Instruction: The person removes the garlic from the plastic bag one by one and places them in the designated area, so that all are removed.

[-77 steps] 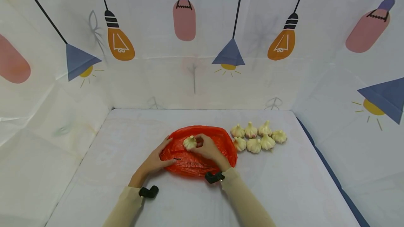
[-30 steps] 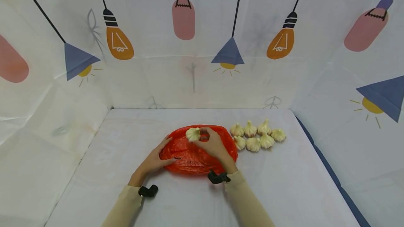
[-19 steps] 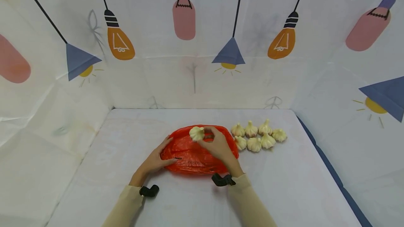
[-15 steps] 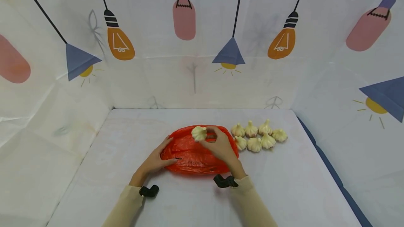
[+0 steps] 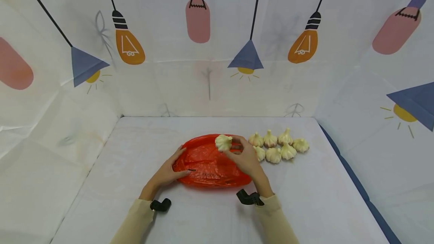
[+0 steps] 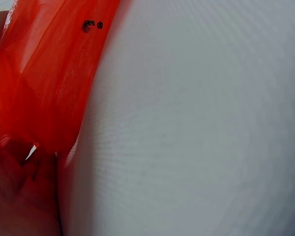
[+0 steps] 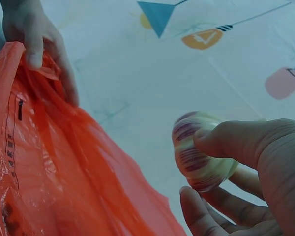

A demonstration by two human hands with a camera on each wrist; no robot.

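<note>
My right hand (image 5: 246,157) pinches a garlic bulb (image 5: 223,143) between thumb and fingers, held above the right part of a red plastic bag (image 5: 210,165). Purple streaks show on this bulb in the right wrist view. The bag lies spread on the white table with its rim raised. At its left end my left hand (image 5: 166,170) grips the edge, thumb toward the front and fingers around the far side. Several more garlic bulbs (image 5: 273,155) sit in two rows just right of the bag; my right hand partly covers the nearest one.
The white table (image 5: 325,199) carries the bag and the garlic. A white sheet printed with lamps (image 5: 245,57) hangs behind and along both sides. Black wrist cameras (image 5: 250,197) are strapped at both sleeves.
My right hand has raised the garlic bulb from low over the bag's middle and carried it to the right. My left hand has stayed at the bag's left edge.
</note>
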